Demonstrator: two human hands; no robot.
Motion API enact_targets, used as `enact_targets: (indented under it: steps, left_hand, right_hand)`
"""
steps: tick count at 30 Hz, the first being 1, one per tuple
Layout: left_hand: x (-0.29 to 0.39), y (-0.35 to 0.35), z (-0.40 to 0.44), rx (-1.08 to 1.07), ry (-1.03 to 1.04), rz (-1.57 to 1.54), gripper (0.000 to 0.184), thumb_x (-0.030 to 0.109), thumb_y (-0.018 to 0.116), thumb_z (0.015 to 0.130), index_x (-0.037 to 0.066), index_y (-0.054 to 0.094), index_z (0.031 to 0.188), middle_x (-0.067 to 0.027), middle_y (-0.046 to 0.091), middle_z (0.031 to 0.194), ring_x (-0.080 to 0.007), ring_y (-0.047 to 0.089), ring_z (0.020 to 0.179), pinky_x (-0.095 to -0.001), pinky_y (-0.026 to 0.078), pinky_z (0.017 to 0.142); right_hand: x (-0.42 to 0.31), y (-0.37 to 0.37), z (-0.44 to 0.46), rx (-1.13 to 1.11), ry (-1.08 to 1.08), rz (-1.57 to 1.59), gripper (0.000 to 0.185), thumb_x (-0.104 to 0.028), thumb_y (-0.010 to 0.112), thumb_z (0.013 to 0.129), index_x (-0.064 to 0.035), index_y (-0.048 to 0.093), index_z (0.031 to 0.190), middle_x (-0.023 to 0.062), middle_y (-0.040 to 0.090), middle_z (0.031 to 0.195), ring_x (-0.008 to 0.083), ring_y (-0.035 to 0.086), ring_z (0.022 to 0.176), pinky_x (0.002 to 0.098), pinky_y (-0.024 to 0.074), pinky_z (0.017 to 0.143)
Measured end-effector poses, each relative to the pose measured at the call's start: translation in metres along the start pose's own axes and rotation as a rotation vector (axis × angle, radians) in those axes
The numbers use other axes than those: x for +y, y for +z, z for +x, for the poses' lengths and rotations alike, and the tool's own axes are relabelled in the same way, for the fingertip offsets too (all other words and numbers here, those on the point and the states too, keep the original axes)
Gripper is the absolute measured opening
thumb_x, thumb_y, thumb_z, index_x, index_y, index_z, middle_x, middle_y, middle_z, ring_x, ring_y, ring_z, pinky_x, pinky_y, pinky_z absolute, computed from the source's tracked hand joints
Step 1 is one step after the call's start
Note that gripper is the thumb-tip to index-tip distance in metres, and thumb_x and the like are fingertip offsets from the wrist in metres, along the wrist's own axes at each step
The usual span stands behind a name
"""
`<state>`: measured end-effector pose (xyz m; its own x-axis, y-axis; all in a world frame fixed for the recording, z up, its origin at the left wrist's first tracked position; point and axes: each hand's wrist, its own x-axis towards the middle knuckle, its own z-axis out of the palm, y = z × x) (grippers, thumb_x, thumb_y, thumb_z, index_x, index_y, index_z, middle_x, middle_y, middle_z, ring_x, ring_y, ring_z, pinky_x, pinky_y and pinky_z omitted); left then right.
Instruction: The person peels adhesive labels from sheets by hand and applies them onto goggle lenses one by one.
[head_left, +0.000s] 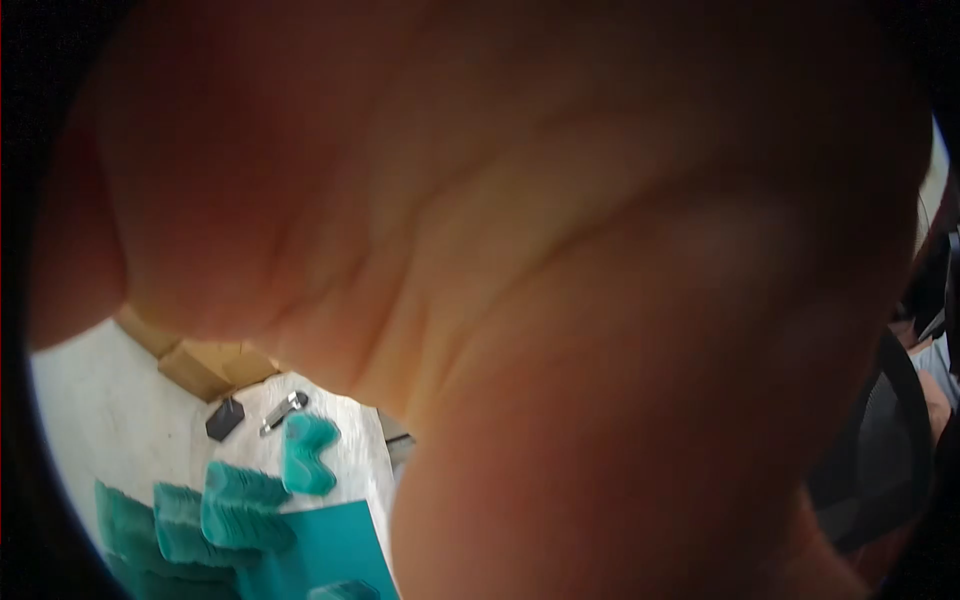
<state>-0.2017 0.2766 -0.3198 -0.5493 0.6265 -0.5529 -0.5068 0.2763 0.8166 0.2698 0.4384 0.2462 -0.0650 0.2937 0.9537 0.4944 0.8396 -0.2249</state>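
Head view: one close hand [520, 290], open or closed unclear; one black block [225, 420], one teal sheet [328, 548].

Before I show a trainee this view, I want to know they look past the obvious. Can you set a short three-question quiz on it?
1. Multiple choice: what blocks most of the view?
A) a curtain
B) a bare hand
C) an open book

2. True or false: the mesh-backed chair shows at the left edge of the view.

3. Fill in the blank: the flat sheet near the wavy-edged stacks is ____ in colour.

Key: 1 B; 2 false; 3 teal (blue-green).
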Motion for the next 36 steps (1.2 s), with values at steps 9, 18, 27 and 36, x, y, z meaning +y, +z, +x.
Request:
enact_targets:
  steps: [9,18,27,36]
  left_hand:
    - [-0.167,-0.058,-0.191,0.511,-0.276,-0.274,0.055,0.046,0.057,0.087,0.017,0.047,0.132,-0.0009,0.051,0.123,-0.0191,0.049,0.104,-0.0350,0.042,0.088]
    - [-0.279,0.062,-0.407,1.366,-0.028,-1.180,0.048,0.033,0.063,0.087,0.018,0.046,0.129,-0.0013,0.049,0.124,-0.0199,0.050,0.107,-0.0396,0.044,0.091]
    - [-0.122,0.028,-0.459,1.626,0.467,-0.983,0.036,0.038,0.049,0.097,0.013,0.052,0.122,-0.0018,0.059,0.114,-0.0139,0.059,0.097,-0.0308,0.048,0.073]
    - [-0.078,0.062,-0.479,1.605,0.705,-0.873,0.037,0.040,0.039,0.101,0.006,0.054,0.105,-0.0055,0.062,0.088,-0.0135,0.060,0.073,-0.0262,0.045,0.065]
  right_hand:
    - [-0.011,0.134,0.023,-0.312,-0.141,0.587,0.085,-0.031,0.078,0.075,-0.0162,0.029,0.143,0.0193,0.032,0.149,0.0344,0.055,0.121,0.0355,0.0503,0.092]
    - [-0.227,0.286,-0.059,-0.761,-0.367,1.716,0.082,-0.032,0.077,0.076,-0.0126,0.034,0.143,0.0197,0.036,0.148,0.0332,0.056,0.121,0.0348,0.0496,0.092]
    - [-0.394,0.293,-0.103,-0.761,-0.449,2.155,0.078,-0.032,0.076,0.078,-0.0090,0.038,0.142,0.0200,0.039,0.147,0.0320,0.057,0.120,0.0342,0.0490,0.092]
    - [-0.378,0.215,-0.227,-1.596,-0.347,2.232,0.058,-0.014,0.072,0.082,-0.0003,0.050,0.133,0.0187,0.050,0.139,0.0278,0.062,0.112,0.0293,0.0506,0.088]
